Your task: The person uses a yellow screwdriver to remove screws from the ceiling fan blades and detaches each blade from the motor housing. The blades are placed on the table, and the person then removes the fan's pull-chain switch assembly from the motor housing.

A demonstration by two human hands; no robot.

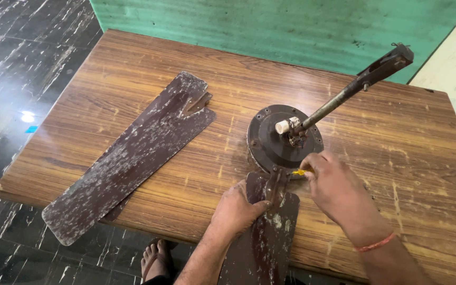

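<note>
A dark brown ceiling fan motor (270, 142) lies on the wooden table (149, 58), its metal down rod (354, 89) slanting up to the right. One dusty brown blade (267, 237) is still joined to the motor by a bracket (276, 182) and hangs over the near edge. My left hand (236, 208) presses flat on that blade near the bracket. My right hand (333, 187) grips a small yellow-handled screwdriver (300, 172) pointed at the bracket where it meets the motor.
Loose fan blades (127, 158) lie stacked on the left half of the table, one end sticking past the near edge. A green wall (270, 21) stands behind the table. Dark marbled floor (11, 63) is at left, and my bare foot (157, 261) shows below.
</note>
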